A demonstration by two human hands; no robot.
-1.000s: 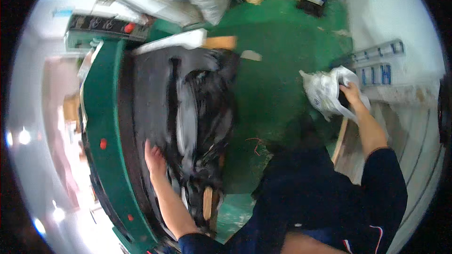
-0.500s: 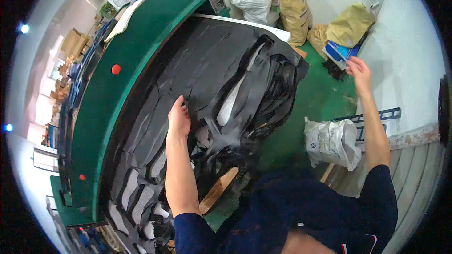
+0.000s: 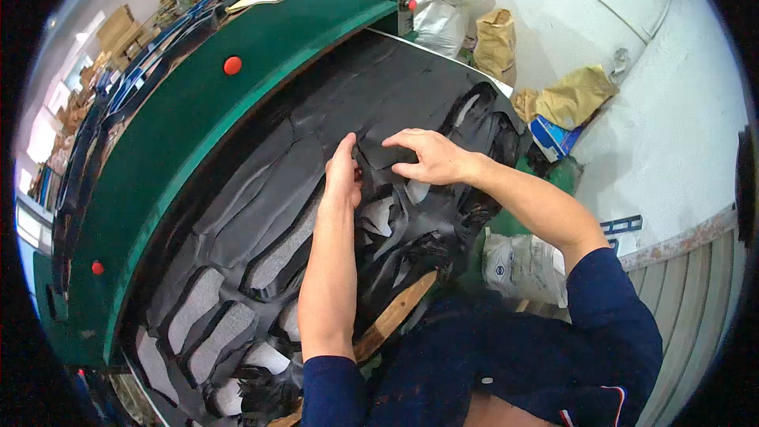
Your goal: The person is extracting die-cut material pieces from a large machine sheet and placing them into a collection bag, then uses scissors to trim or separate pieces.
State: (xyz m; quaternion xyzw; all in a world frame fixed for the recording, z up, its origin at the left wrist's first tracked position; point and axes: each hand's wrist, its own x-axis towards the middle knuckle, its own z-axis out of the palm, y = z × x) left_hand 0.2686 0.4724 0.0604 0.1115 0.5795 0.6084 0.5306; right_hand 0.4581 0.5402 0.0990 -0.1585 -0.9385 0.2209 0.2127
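In the head view, the black sheet point(image 3: 356, 83) is spread beneath both hands, beside the green machine beam point(image 3: 190, 126). The right hand point(image 3: 432, 157) is held with thumb and fingers parted, nothing visibly gripped; whether anything is pinched by the left hand point(image 3: 343, 176) cannot be told. Narrow parts are best supported from both sides, lest tearing be caused.

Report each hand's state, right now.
Left hand: fingers partly curled; whether it grips anything cannot be told.
Right hand: open, thumb and fingers apart, nothing held between them.
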